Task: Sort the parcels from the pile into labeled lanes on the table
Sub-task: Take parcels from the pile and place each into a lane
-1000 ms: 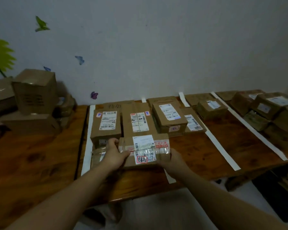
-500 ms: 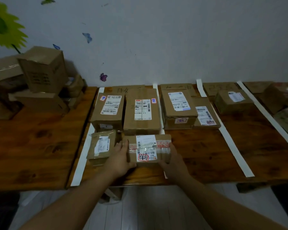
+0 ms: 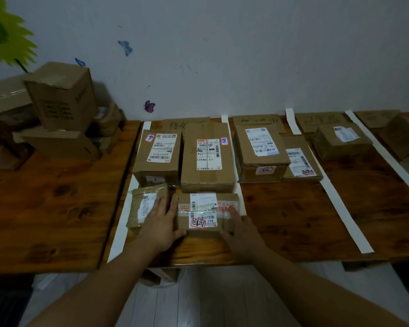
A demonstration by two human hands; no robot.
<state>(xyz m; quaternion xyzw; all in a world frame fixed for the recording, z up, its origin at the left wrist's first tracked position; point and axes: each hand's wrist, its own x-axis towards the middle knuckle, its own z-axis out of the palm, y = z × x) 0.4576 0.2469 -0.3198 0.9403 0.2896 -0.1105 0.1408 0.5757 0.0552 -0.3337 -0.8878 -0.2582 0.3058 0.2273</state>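
Both our hands are on one taped parcel (image 3: 206, 213), which lies flat on the counter (image 3: 293, 220) at the near end of the 1st lane from the left. It sits just in front of a tall box (image 3: 207, 159), w/ its right end reaching the white strip (image 3: 242, 199) that bounds the lane.

Our left hand (image 3: 161, 223) sits at the parcel's left end. Its fingers (image 3: 162, 204) are nearly straight, in the gap between this parcel and a small padded parcel (image 3: 144, 206) beside it, w/ the thumb along the near edge. Our right hand (image 3: 241, 232) is at the right end, its fingers (image 3: 234, 217) laid fairly flat over the top and the thumb against the near side. Neither hand is curled tight round it, and the parcel isn't lifted.

A 2nd box (image 3: 158, 154) stands left of the tall one. At the back a cardboard lane label (image 3: 185, 122) has handwriting, partly hidden by the boxes.

In the next lane are a box (image 3: 260, 149) and a flat parcel (image 3: 300, 161), touching. The 3rd lane has one box (image 3: 342, 140). The pile (image 3: 59, 97) of unsorted cartons is far left, against the wall.
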